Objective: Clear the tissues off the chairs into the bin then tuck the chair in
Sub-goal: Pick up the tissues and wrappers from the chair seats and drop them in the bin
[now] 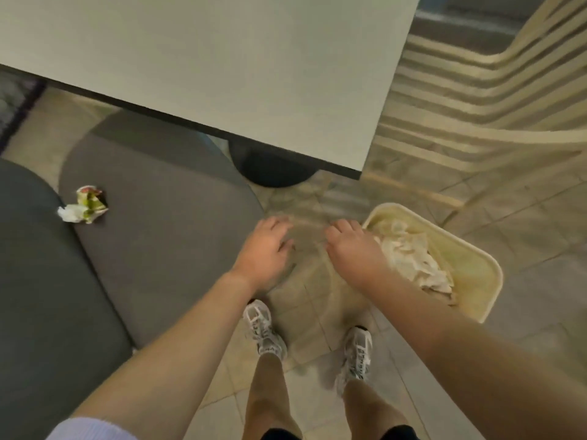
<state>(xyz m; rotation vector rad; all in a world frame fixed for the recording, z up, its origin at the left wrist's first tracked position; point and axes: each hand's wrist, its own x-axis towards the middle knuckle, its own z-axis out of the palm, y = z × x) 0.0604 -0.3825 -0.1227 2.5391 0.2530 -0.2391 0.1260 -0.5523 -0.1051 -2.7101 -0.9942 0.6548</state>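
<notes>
A crumpled tissue with green and red print (85, 204) lies on the grey chair seat (158, 236) at the left, near the gap to a second grey seat (35, 281). A cream bin (476, 268) stands on the floor at the right with crumpled white tissues (413, 258) inside. My left hand (265, 252) hovers by the right edge of the chair seat, fingers loosely curled, holding nothing. My right hand (352, 249) hangs at the bin's left rim, fingers curled down and empty as far as I can see.
A white table (222, 58) with a dark edge overhangs the chair's far side, on a round black base (273, 166). A pale slatted chair (476, 74) stands at the far right. My two feet in white shoes (263, 328) rest on the tiled floor.
</notes>
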